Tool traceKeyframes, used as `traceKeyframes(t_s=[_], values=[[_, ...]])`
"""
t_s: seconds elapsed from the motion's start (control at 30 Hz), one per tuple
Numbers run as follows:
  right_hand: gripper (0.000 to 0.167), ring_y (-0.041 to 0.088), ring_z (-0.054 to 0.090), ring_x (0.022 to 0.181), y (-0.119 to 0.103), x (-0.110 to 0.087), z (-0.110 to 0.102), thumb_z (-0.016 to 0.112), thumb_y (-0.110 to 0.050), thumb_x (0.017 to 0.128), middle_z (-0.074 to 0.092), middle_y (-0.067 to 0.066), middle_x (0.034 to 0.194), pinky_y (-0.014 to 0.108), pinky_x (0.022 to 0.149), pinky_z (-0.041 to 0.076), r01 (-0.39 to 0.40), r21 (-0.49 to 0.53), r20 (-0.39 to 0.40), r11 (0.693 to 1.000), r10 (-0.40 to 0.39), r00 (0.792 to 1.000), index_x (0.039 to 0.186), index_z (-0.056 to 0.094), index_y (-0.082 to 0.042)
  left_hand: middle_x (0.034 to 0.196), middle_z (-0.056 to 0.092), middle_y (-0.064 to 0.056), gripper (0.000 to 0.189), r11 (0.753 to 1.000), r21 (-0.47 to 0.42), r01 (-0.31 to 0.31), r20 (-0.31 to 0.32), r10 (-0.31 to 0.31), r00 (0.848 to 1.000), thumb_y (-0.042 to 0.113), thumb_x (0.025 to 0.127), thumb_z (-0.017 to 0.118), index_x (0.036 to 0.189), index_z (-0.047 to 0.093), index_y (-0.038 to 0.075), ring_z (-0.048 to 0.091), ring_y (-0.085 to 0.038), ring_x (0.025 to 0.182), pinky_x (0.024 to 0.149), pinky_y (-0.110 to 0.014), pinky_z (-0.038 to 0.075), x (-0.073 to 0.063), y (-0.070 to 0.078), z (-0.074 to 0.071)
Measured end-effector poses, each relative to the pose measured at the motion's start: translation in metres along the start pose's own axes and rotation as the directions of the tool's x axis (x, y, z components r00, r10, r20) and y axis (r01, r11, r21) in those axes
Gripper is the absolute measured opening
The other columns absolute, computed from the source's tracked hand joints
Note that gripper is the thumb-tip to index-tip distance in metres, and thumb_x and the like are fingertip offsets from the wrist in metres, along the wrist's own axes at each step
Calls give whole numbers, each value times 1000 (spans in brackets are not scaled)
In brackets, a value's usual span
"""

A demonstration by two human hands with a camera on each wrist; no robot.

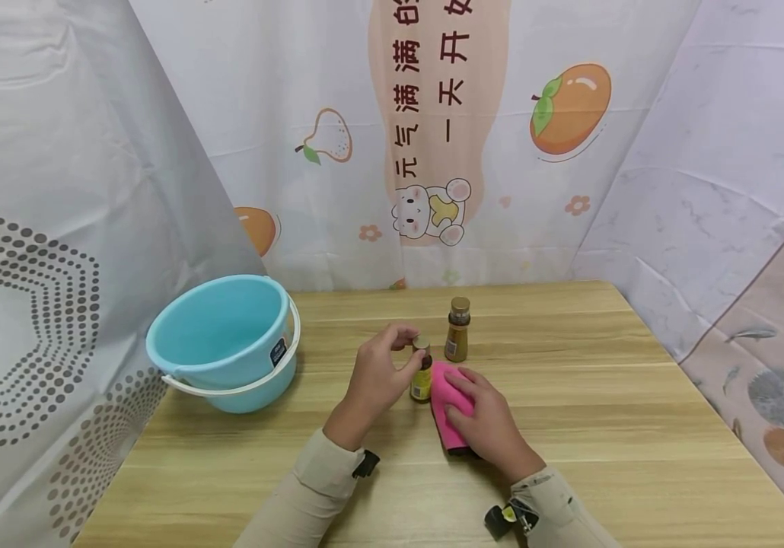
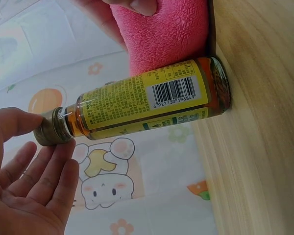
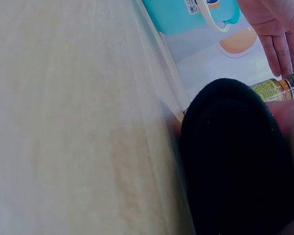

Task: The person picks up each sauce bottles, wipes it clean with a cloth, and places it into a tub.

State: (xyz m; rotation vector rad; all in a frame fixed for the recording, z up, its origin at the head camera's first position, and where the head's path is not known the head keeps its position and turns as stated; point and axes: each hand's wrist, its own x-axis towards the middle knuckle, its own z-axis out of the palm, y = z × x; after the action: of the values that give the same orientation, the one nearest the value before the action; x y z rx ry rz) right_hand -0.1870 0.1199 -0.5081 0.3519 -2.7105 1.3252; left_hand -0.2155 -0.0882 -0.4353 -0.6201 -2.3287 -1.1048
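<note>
Below the centre of the frame, our left grip [image 1: 373, 373] pinches the near bottle [image 1: 422, 386] by its cap [image 2: 48, 131] and our right grip [image 1: 491, 420] holds the cloth [image 1: 444, 407], probably soft and light, beside that likely stiff, slippery bottle, best steadied around its neck [image 2: 77, 122].

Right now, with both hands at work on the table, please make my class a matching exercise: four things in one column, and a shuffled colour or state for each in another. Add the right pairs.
Column 1
1. Bucket
2. Left hand
3. Right hand
4. Farther bottle

Column 2
A. Grips the pink cloth
B. Upright, touched by neither hand
C. Pinches the cap of the nearer bottle
D. Light blue

Right pairs: 1-D, 2-C, 3-A, 4-B
</note>
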Motion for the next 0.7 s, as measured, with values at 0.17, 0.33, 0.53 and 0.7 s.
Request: traceKeyframes(t_s=[0.17, 0.33, 0.53, 0.7], values=[[54, 39, 50, 142, 0, 1, 0, 78, -16, 89, 51, 14, 155, 58, 114, 46, 3, -1, -3, 1000, -3, 1000, 142, 65, -19, 112, 73, -4, 31, 1000, 27, -10, -25, 10, 1000, 21, 92, 81, 117, 68, 6, 70, -16, 106, 92, -34, 61, 0, 0, 1], [54, 39, 51, 141, -2, 0, 0, 78, -14, 88, 52, 14, 155, 58, 112, 48, 34, 0, -31, 999, -34, 999, 141, 66, -19, 108, 70, -2, 32, 999, 38, -11, -55, 13, 998, 21, 91, 83, 115, 68, 6, 69, -16, 100, 88, -33, 61, 0, 1, 1], [56, 35, 55, 137, -4, 0, -1, 80, -12, 87, 52, 14, 155, 52, 102, 56, 145, 13, -115, 989, -142, 983, 141, 66, -18, 106, 71, -1, 31, 999, 50, -9, -59, 12, 998, 20, 90, 83, 115, 68, 9, 70, -14, 96, 86, -32, 62, 0, 1, 0], [58, 28, 57, 134, -3, -1, -2, 81, -11, 88, 51, 11, 156, 40, 96, 60, 243, 45, -188, 969, -231, 955, 142, 65, -20, 107, 73, -2, 31, 999, 50, -15, -54, 17, 998, 21, 91, 82, 116, 68, 11, 72, -13, 96, 86, -31, 63, 0, 0, 0]])
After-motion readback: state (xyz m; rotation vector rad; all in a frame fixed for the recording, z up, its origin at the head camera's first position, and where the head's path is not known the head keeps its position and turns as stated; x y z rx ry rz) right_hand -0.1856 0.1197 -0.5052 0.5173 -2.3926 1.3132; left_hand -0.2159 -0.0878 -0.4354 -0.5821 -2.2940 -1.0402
